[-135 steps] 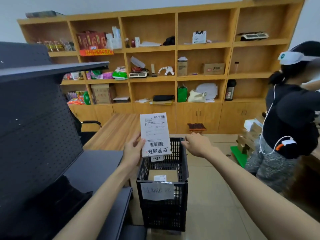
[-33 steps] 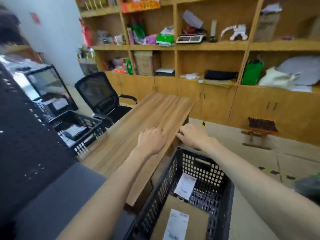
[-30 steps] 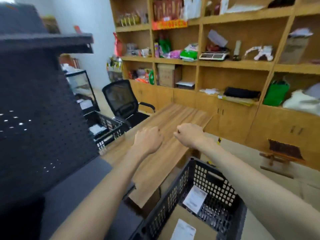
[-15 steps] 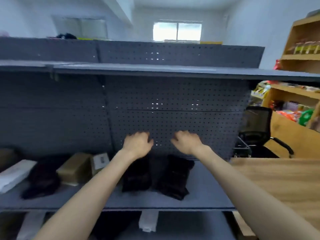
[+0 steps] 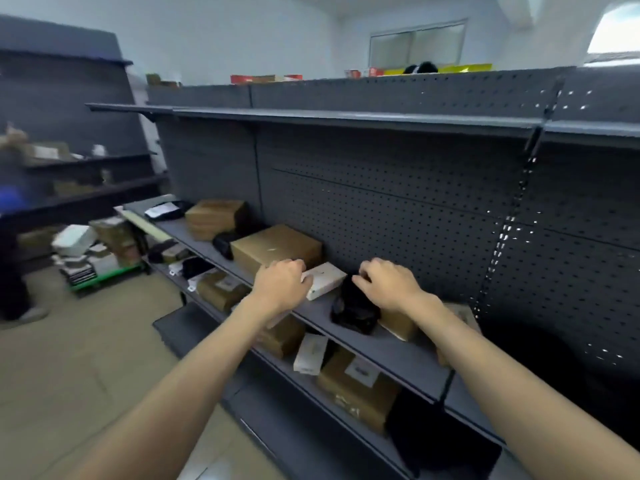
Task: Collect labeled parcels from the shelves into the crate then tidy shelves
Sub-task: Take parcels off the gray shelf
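Fingers [image 5: 304, 268] touch white parcel [image 5: 325, 280].

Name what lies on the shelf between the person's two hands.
In the head view, a small white box and the top of a black bag lie between the left hand and right hand.

- Above the middle shelf [image 5: 398, 344] there is open height up to the top shelf [image 5: 346, 117].
- A brown box [image 5: 277, 249], a white box [image 5: 325, 280] and a black bag [image 5: 353, 308] crowd its back, against the pegboard [image 5: 398, 209].
- The shelf's front strip lies bare.
- The lower shelf [image 5: 311, 379] is packed with parcels.
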Tool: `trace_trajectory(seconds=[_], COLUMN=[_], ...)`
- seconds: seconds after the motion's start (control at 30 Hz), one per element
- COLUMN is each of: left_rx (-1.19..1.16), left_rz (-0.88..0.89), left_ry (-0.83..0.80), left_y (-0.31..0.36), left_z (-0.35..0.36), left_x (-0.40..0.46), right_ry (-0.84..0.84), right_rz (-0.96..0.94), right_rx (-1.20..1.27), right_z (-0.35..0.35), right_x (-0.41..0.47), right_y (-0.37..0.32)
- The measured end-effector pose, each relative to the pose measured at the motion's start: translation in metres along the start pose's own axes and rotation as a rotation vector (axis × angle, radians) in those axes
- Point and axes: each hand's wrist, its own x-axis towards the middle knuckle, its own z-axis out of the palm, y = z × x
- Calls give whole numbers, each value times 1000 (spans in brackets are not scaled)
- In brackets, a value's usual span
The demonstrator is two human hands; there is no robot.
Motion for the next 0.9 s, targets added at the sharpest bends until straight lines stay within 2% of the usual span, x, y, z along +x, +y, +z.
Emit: trace_trajectory(seconds=[0.37, 0.6, 0.77, 0.9], left_rx=[49, 121, 195, 216], left_rz=[-225, -344, -401, -466], left_ry=[24, -9, 48, 64], left_y=[-167, -276, -356, -417], left_z=[1, -18, -44, -49], left_x=[-2, 34, 70, 78], right_ry=[-18, -33, 23, -4], right_rz=[-298, -395, -457, -531], right_rx=[49, 102, 137, 132], right_z=[65, 94, 107, 126], right_x=[113, 224, 309, 355], right_y=[-157, -239, -309, -365])
